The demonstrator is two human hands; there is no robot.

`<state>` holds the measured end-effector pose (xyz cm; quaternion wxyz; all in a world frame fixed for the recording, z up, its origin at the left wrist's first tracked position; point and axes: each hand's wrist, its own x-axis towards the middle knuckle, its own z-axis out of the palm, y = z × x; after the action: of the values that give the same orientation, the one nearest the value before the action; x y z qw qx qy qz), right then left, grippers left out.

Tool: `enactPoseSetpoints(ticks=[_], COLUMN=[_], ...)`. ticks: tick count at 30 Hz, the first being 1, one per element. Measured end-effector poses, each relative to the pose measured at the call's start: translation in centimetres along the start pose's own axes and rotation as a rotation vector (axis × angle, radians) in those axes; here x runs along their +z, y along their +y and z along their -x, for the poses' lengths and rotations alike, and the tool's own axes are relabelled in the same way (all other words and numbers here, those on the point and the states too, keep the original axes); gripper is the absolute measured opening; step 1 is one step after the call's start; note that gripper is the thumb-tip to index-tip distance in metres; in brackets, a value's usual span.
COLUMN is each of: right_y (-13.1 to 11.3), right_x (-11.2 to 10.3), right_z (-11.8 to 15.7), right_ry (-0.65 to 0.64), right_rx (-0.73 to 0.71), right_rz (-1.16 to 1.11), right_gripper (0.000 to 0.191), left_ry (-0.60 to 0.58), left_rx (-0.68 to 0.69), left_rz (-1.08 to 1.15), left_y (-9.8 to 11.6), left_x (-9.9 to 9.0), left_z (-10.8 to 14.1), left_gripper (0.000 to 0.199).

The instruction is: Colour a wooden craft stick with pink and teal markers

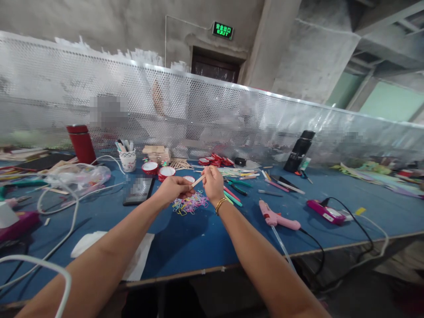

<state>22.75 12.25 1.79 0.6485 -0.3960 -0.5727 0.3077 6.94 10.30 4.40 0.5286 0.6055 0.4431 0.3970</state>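
Between my two hands a pale wooden craft stick is held at a slant above the table. My left hand pinches its lower end, thumb against fingers. My right hand, with a gold bracelet at the wrist, grips the upper end. Just below them lies a loose heap of colourful rubber bands. Red-rimmed white round pieces sit behind my left hand. Right of my right hand are several marker pens and dark-handled pliers.
A pink glue gun and a purple power strip lie to the right on the blue table. Leftward are a phone, a pen cup, a red flask and white cables. A perforated metal screen stands behind.
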Motion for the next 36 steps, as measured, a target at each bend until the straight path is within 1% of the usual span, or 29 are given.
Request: enactPoseSetpoints(ticks=[3,8,12,19,22,25,30,33,36], right_y=[0.0,-0.3,-0.6,-0.9,-1.1,-1.3,-1.2,-1.1,-1.0], right_x=[0.2,0.3,0.3,0.3,0.4,0.4,-0.1,-0.1,0.0], right_z=[0.1,0.3,0.3,0.6,0.9,0.9,0.6,0.5,0.6], right_ry=[0.104,0.108,0.085,0.084,0.076,0.084,0.148,0.139,0.129], right_rx=[-0.122,-0.130,-0.161,-0.255,-0.314,-0.372,-0.365,-0.379,-0.386], right_rz=[0.085,0.102,0.127,0.262,0.319,0.354,0.343,0.353,0.355], right_gripper=[0.040,0.040,0.039,0.035,0.034,0.034,0.034,0.033,0.033], left_ry=[0.000,0.017,0.038,0.028,0.049,0.070,0.011,-0.001,0.009], left_rx=[0.016,0.043,0.029,-0.023,-0.025,-0.022,-0.030,-0.028,-0.037], left_rz=[-0.026,-0.045,-0.037,0.139,0.179,0.207,0.249,0.220,0.238], left_y=[-0.1,-0.2,-0.3,-0.6,-0.7,-0.6,-0.2,-0.2,-0.3], left_x=[0.0,0.1,0.2,0.2,0.2,0.3,0.3,0.2,0.0], left_z=[0.0,0.0,0.0,-0.2,-0.3,-0.2,0.1,0.0,-0.1], left_gripper=[0.010,0.018,0.023,0.013,0.008,0.010,0.014,0.015,0.010])
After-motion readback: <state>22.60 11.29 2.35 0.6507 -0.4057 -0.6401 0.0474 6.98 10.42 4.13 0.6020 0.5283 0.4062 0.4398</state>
